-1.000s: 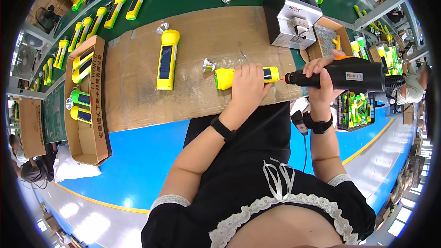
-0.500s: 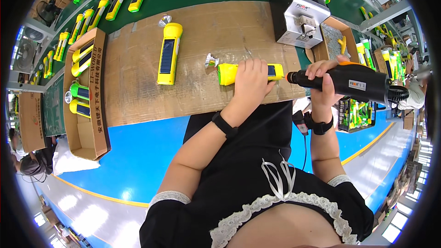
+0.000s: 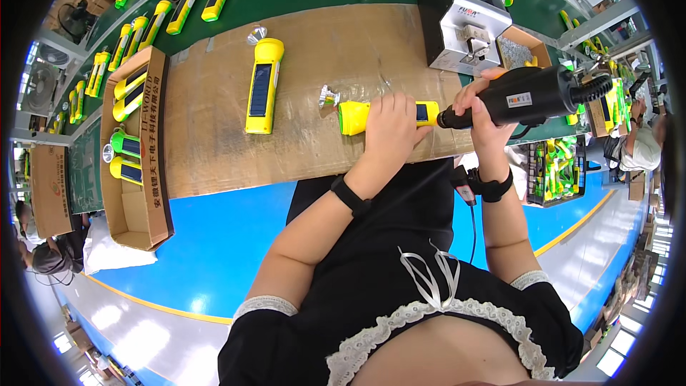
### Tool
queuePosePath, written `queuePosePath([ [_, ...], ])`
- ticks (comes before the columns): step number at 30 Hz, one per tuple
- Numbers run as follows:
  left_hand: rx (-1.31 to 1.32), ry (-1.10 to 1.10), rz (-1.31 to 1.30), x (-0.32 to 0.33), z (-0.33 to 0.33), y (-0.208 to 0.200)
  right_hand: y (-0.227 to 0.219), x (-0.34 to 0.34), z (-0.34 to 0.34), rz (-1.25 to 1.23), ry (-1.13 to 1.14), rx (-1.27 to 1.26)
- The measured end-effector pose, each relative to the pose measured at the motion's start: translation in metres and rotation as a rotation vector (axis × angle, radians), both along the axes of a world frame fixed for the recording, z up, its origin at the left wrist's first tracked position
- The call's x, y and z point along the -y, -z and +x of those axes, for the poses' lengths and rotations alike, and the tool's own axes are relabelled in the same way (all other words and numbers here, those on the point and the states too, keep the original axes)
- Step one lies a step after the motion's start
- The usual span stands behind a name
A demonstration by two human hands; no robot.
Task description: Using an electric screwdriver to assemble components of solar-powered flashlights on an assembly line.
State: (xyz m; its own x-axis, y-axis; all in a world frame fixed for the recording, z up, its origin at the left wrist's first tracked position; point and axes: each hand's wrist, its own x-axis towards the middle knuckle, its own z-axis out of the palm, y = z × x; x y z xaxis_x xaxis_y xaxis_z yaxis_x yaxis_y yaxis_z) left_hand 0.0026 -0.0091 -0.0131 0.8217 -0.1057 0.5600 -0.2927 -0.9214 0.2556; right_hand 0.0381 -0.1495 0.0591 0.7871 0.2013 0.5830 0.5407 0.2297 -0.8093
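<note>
My left hand (image 3: 391, 125) is closed over the middle of a yellow flashlight (image 3: 353, 119) and holds it down on the cardboard sheet. A dark solar panel (image 3: 423, 112) shows at the flashlight's right part. By its left end lies a shiny reflector (image 3: 328, 96). In my right hand (image 3: 487, 118) is a black electric screwdriver (image 3: 534, 97), held nearly level, its tip at the flashlight's right end. Whether the bit sits in a screw is too small to tell. Farther left lies a second yellow flashlight (image 3: 264, 86), with another reflector (image 3: 256, 35) at its far end.
A cardboard box (image 3: 136, 221) with several flashlights stands at the left edge. At the back right is a metal machine (image 3: 464, 21), beside a box of small screws (image 3: 516, 53). More flashlights (image 3: 184, 7) line the green bench. A black crate (image 3: 556, 171) stands at the right.
The screwdriver's tip has come left to the flashlight's end, and its rear has swung up and away from me. My right hand has shifted left with it. The left hand stays put.
</note>
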Motion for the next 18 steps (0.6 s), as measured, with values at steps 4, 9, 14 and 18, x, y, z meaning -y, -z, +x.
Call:
queuePosePath([
  [4,-0.044,-0.004,0.001,0.0,-0.002,-0.001,-0.012,0.005,0.004,0.058,0.025,0.003],
  [9,-0.062,-0.015,-0.018,0.0,-0.003,-0.002,-0.061,0.02,0.035,0.266,0.263,0.199],
  [14,-0.192,0.023,0.01,0.004,0.002,-0.018,-0.076,0.029,0.088,0.133,0.36,0.22],
  [18,-0.186,0.214,-0.076,0.007,0.013,-0.015,-0.065,0.025,0.104,0.039,0.337,0.187],
])
